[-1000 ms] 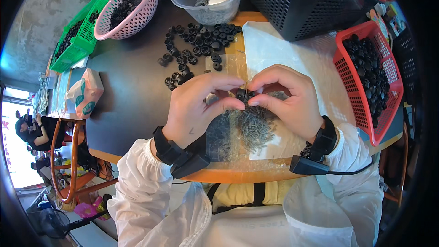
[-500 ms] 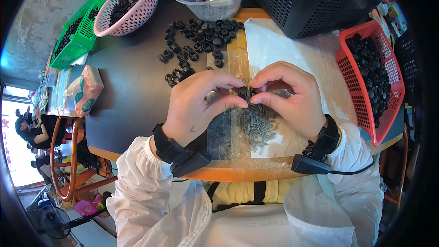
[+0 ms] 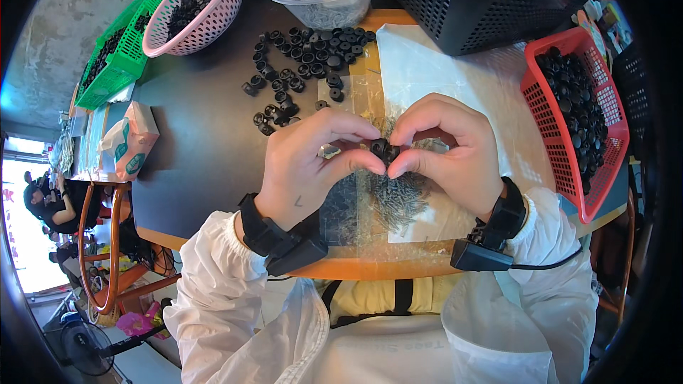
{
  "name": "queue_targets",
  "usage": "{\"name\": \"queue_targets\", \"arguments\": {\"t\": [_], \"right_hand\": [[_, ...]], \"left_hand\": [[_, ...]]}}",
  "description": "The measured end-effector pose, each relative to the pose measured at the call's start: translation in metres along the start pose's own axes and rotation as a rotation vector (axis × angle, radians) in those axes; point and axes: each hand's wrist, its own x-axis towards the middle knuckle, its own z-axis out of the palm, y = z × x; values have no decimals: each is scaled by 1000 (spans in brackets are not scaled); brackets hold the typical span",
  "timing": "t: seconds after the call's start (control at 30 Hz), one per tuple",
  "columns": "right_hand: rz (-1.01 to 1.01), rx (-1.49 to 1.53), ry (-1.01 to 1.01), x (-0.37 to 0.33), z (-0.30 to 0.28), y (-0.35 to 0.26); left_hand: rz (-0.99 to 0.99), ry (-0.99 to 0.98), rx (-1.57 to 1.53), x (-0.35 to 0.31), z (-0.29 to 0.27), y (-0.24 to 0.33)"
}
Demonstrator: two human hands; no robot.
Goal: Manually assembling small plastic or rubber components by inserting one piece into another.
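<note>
My left hand [image 3: 304,158] and my right hand [image 3: 459,148] meet over the middle of the table, both closed in a pinch between thumb and fingertips. Between them are two small round black plastic pieces [image 3: 384,149], one in each hand, pressed together; the fingertips partly cover them. Right below lies a heap of thin grey metal pins [image 3: 398,200]. Beyond my left hand, many loose black round plastic pieces [image 3: 304,70] are scattered on the dark tabletop [image 3: 192,163].
A clear bowl [image 3: 324,6] stands at the back, beside a large black crate [image 3: 455,7]. On the right is a red basket [image 3: 617,135] of black pieces. Pink [image 3: 229,11] and green [image 3: 131,64] baskets and a tissue pack [image 3: 136,141] stand on the left. White sheeting [image 3: 420,64] covers the table's right part.
The black pieces, slightly apart before, now touch, and the one in my left hand has turned. Both hands stay in nearly the same place.
</note>
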Motion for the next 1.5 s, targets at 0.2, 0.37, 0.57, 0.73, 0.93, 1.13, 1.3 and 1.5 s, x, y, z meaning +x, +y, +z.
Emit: {"name": "queue_targets", "arguments": {"t": [0.2, 0.37, 0.57, 0.73, 0.93, 1.13, 1.3, 1.5], "right_hand": [[68, 141, 2, -2, 1, 3], [119, 307, -24, 0, -1, 9], [104, 305, -41, 1, -2, 11], [193, 443, 28, 0, 2, 7], [202, 378, 43, 0, 3, 0], [178, 396, 43, -2, 4, 4], [217, 478, 27, -1, 4, 5], [186, 451, -42, 0, 5, 7]], "left_hand": [[15, 13, -13, -1, 0, -2], [-23, 15, -16, -1, 1, -1], [-27, 21, -19, -1, 0, -2], [-70, 4, -24, -2, 1, 0], [-67, -17, -44, -1, 1, -4], [-40, 30, -66, -1, 3, -6], [119, 62, -69, 7, 2, -13], [88, 38, -106, 6, 3, -15]]}}
